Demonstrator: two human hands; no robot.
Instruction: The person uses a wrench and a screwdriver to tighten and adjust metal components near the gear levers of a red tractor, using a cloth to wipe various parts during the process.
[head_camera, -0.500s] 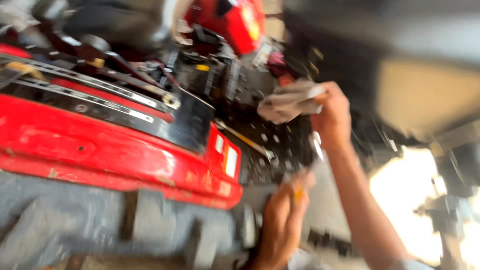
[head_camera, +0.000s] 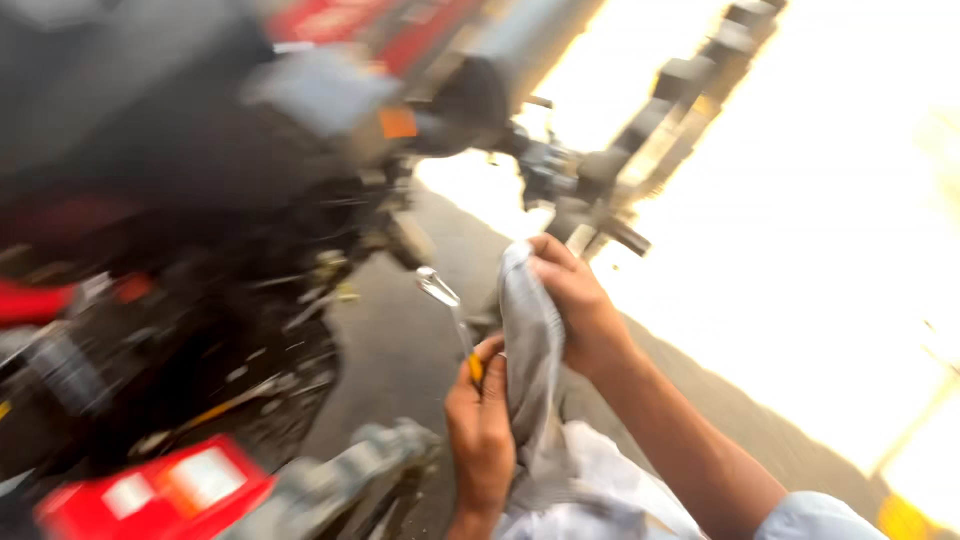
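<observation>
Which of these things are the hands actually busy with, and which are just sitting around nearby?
In use:
- grey rag, gripped by the right hand
- metal tool with a yellow grip, held in the left hand, shaft beside the rag

Just nearby:
- red and black motorcycle, blurred, untouched
- red panel at lower left
- grey pavement

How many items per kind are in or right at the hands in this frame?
Hands: 2, left hand and right hand
Grey cloth: 1, held by both hands
Tool with shiny metal shaft and yellow handle: 1, in the left hand
Motorcycle beside them: 1, blurred
Total: 5
</observation>
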